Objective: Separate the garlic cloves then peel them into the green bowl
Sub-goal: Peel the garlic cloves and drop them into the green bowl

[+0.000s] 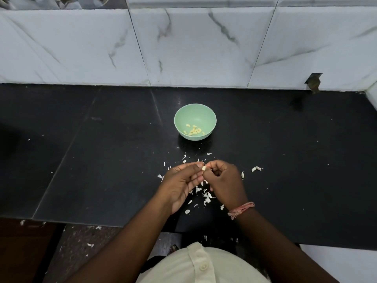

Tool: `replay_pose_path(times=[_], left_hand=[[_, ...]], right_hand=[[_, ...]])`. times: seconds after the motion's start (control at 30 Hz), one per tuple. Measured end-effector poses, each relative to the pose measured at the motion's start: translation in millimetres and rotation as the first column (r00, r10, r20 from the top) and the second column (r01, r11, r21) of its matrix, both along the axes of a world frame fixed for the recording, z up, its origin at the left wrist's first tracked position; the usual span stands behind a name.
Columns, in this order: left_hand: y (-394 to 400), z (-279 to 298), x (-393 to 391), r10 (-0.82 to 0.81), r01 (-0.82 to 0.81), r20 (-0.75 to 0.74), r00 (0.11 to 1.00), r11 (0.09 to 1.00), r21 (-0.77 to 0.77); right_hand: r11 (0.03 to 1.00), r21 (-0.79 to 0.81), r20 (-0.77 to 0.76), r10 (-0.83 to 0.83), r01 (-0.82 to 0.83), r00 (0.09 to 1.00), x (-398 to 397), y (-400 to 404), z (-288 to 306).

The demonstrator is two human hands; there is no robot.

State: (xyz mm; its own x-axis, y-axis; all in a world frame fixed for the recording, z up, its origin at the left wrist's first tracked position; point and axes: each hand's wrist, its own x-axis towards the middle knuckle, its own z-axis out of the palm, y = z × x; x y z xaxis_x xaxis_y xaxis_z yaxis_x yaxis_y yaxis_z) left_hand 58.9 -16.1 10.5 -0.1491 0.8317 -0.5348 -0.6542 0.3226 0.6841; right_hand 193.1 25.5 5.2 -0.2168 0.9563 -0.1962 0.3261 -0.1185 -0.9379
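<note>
Here, seen from above, a person's two hands meet over a black tabletop [102,160]. The left hand [181,182] and the right hand [226,182] together pinch one small garlic clove [203,168] between their fingertips, with the fingers of both hands curled in around it. The right wrist wears a band of pink thread [241,210].

Beyond the hands, toward the wall, a green bowl [195,114] stands upright on the tabletop, well apart from the hands. A small heap of peeled yellowish cloves [193,130] lies in the bottom of it.

White scraps of garlic skin [206,194] are scattered on the tabletop under and around the hands, most thickly between the two wrists. To the right of the right hand lies one unpeeled clove [242,174], and a little farther right two more small pieces [256,168] lie side by side.

Behind the tabletop rises a wall of white marble-patterned tile [204,48]. At the bottom edge of the view is the person's cream buttoned shirt [195,266].
</note>
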Motion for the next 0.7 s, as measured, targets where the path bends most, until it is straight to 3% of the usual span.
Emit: replay_pose_path(times=[0.2, 0.5, 0.7], left_hand=[[-0.8, -3.9, -0.5, 0.04, -0.04, -0.01, 0.999, 0.999, 0.005], [-2.3, -9.0, 4.5, 0.176, -0.165, 0.169, 0.97, 0.983, -0.078], [-2.3, -7.7, 4.1, 0.209, -0.197, 0.223, 0.952, 0.978, -0.073]], right_hand=[[0.999, -0.021, -0.017, 0.024, -0.024, 1.0, -3.9, -0.6, 0.1], [0.992, -0.092, -0.136, -0.097, 0.085, 0.986, -6.9, 1.7, 5.0], [0.988, -0.071, -0.045, -0.139, 0.136, 0.989, -1.1, 3.9, -2.2]])
